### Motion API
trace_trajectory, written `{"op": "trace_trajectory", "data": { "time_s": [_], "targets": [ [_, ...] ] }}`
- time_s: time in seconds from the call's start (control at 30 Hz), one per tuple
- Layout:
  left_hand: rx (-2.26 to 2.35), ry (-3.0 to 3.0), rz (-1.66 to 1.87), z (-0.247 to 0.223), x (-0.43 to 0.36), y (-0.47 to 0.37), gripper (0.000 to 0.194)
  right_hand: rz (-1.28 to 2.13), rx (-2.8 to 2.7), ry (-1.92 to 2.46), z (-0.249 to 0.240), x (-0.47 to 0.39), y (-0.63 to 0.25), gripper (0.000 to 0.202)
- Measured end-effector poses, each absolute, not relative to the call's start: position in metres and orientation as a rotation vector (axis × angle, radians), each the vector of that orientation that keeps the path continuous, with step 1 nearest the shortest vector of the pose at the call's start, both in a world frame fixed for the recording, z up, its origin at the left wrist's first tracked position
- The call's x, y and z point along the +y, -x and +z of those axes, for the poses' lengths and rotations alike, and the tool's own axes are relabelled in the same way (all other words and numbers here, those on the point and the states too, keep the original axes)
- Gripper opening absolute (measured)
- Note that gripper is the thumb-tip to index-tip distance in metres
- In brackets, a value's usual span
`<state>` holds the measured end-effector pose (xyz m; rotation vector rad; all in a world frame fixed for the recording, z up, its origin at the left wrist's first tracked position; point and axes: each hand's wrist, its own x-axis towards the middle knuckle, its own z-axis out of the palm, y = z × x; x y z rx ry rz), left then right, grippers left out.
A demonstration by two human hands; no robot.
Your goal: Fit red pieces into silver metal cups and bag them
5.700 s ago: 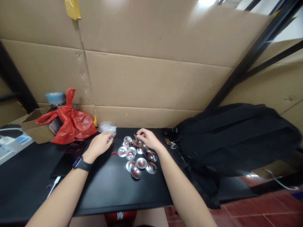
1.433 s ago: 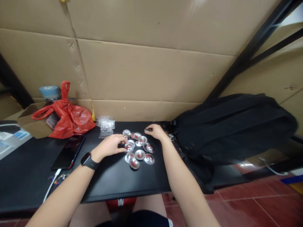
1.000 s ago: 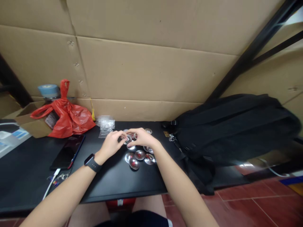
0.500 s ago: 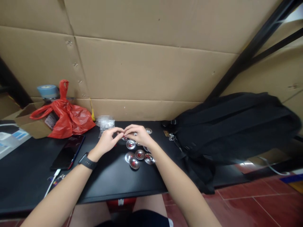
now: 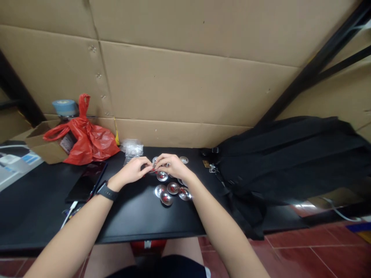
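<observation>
My left hand (image 5: 135, 170), with a dark watch on its wrist, is closed in a pinch at the far side of the black table. My right hand (image 5: 173, 166) meets it there, thumb and fingers bent together. Between the fingertips a shiny finger cymbal (image 5: 153, 169) with red at its middle partly shows; the fingers cover the rest. Just in front of the hands lies a loose finger cymbal (image 5: 162, 176). Nearer me is a cluster of several more, including one cymbal (image 5: 166, 198) with a red centre. Another cymbal (image 5: 184, 159) lies behind my right hand.
Clear plastic bags (image 5: 132, 148) lie behind my left hand. Left are a phone (image 5: 87, 183), a white cable (image 5: 69, 211), a red plastic bag (image 5: 89, 141) and a cardboard box (image 5: 48, 148). A black backpack (image 5: 290, 162) fills the right; a cardboard wall (image 5: 185, 88) stands behind.
The view has shifted slightly, so most things sit a little further right. My fingertips have parted a little, and more of the cymbal and its red middle shows between them.
</observation>
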<state>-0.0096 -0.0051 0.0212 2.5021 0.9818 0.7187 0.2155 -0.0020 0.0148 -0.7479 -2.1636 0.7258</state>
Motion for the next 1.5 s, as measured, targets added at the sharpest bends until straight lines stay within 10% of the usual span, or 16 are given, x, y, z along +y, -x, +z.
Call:
{"op": "trace_trajectory", "data": {
  "time_s": [0.33,0.73,1.5],
  "targets": [
    [1.09,-2.469,0.793,0.03,0.006,0.034,0.028,1.022,-2.011,0.988,0.024,0.005,-0.249,0.021],
    [1.055,-2.505,0.37,0.015,0.022,0.062,0.026,0.384,-1.586,1.801,-0.05,0.064,-0.317,0.029],
    [1.013,-2.567,0.46,0.015,0.011,0.037,0.021,0.541,-2.575,1.115,0.003,0.006,-0.227,0.009]
  ]
}}
